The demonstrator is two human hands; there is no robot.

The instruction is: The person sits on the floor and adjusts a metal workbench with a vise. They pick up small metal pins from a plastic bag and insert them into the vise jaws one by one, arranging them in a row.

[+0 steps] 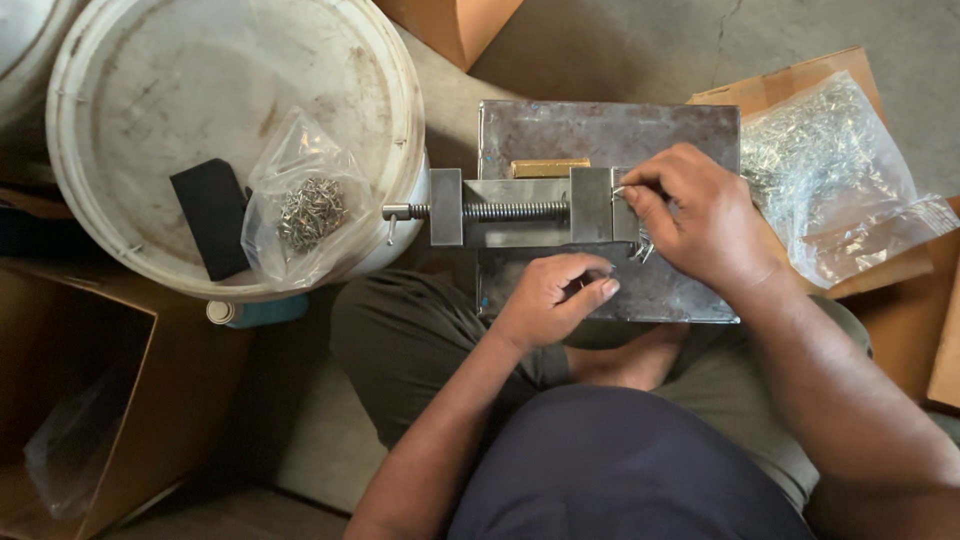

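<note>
Hands at a small steel vise (530,205) on a metal plate (610,130)
Right hand (695,220) fingers (640,195) pinch a small wire clip (622,192) beside the vise jaw; left hand (555,295) loosely curled, contents unclear

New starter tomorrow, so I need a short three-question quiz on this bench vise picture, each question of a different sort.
1. True or false: the right hand is at the vise jaw end.
2. Where does the small bag of metal clips lie? A) on the white bucket lid B) inside the cardboard box
3. Fill in: the vise sits on a metal ____.

Key: 1 true; 2 A; 3 plate.
</note>
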